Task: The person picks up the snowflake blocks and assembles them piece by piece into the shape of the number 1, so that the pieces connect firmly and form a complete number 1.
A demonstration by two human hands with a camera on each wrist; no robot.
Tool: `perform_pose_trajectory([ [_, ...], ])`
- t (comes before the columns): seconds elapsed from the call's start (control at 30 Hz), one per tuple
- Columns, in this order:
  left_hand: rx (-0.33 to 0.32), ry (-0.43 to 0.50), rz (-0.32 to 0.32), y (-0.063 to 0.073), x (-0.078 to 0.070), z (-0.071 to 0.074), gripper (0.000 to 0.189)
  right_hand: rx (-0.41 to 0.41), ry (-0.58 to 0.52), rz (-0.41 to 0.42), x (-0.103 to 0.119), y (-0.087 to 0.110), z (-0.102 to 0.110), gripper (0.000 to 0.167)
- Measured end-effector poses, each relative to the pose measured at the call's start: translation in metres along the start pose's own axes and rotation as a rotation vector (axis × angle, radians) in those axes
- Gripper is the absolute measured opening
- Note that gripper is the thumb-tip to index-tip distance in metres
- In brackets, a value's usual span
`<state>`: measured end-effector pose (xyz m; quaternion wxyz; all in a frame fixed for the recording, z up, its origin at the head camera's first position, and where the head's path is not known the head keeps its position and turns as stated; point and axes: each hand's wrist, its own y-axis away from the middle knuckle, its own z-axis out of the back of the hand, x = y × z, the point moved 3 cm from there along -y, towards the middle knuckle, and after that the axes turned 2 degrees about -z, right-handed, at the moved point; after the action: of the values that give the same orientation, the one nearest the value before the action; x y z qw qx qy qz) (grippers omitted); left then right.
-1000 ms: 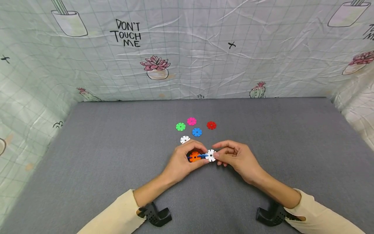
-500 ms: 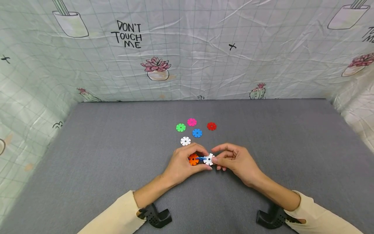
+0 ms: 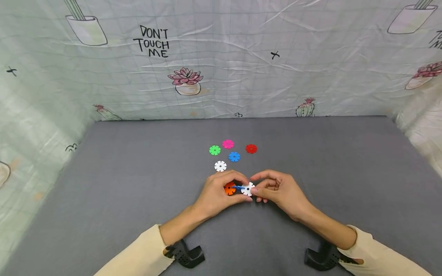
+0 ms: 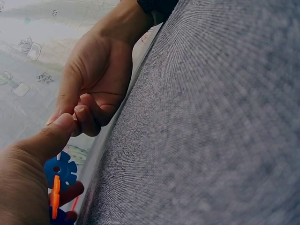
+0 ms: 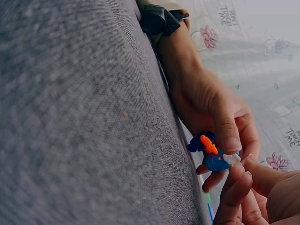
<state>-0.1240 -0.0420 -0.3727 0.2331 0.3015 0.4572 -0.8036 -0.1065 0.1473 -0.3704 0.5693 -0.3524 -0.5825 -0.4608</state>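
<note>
In the head view both hands meet over the grey table around a short chain of slotted plastic discs. My left hand point(image 3: 215, 193) holds the chain with curled fingers, its thumb and forefinger reaching to the white slotted disc point(image 3: 246, 191) at the right end. My right hand point(image 3: 284, 193) pinches that white disc's right edge between thumb and fingers. An orange slotted disc point(image 3: 226, 189) sits inside the left hand's curve, joined to the white one by a blue disc point(image 3: 238, 187) seen edge-on. The right wrist view also shows a dark blue disc point(image 5: 198, 142) beyond the orange one.
Loose slotted discs lie flat beyond the hands: white point(image 3: 218, 168), blue point(image 3: 231, 157), green point(image 3: 212, 150), pink point(image 3: 225, 144) and red point(image 3: 249, 149). A printed cloth point(image 3: 221, 57) hangs behind the grey table point(image 3: 138, 165) and along its sides.
The hands and the chain have shifted slightly toward the person, uncovering the loose white disc fully. Both hands keep their hold. The loose discs stay in place.
</note>
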Motion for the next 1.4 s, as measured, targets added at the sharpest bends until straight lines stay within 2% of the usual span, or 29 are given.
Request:
perform_pose_trajectory([
  [0.17, 0.002, -0.029, 0.006, -0.001, -0.001, 0.002, 0.031, 0.009, 0.008, 0.009, 0.002, 0.000, 0.000, 0.035],
  [0.37, 0.000, -0.012, 0.033, -0.002, -0.001, 0.002, 0.032, 0.013, 0.001, 0.003, 0.004, -0.002, 0.002, 0.033],
  [0.6, 0.011, -0.052, 0.070, 0.001, -0.003, 0.002, 0.036, -0.051, 0.032, 0.010, 0.006, -0.003, 0.008, 0.033],
  [0.83, 0.015, -0.075, 0.081, 0.004, -0.005, 0.001, 0.036, -0.070, 0.045, 0.031, 0.007, -0.004, 0.014, 0.035],
  [0.93, 0.012, -0.082, 0.085, 0.004, -0.005, 0.000, 0.035, -0.084, 0.076, 0.036, 0.010, -0.005, 0.017, 0.034],
  [1.13, 0.004, -0.084, 0.077, 0.003, -0.003, 0.000, 0.034, -0.163, 0.216, 0.055, 0.019, -0.013, 0.028, 0.033],
  [1.4, -0.004, -0.080, 0.072, 0.003, -0.001, -0.001, 0.034, -0.258, 0.389, 0.091, 0.028, -0.042, 0.044, 0.034],
])
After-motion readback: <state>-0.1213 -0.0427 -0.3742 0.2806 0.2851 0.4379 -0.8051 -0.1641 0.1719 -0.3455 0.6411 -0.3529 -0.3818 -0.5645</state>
